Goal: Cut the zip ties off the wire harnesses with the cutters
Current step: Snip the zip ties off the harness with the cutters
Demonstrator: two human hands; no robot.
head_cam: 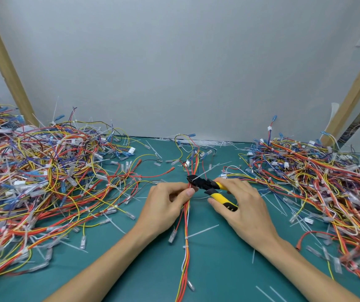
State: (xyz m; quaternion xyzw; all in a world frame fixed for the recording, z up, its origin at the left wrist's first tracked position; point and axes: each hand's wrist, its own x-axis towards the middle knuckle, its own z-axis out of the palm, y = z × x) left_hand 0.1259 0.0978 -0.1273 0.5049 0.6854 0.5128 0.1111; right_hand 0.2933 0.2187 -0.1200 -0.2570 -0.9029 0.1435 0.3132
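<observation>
Green counter, tangled wire piles either side. The left hand, grip pinching the centre wire harness; the right hand, grip curled round the yellow cutters, nose at a zip tie. Bite too deep and a wire gets nicked!

**Pale wall, green table**

A plain grey-white wall stood behind the table, whose top was teal green (matte, with no glare). A wooden left post and a right post slanted up at the edges. The light was soft and even.
</observation>
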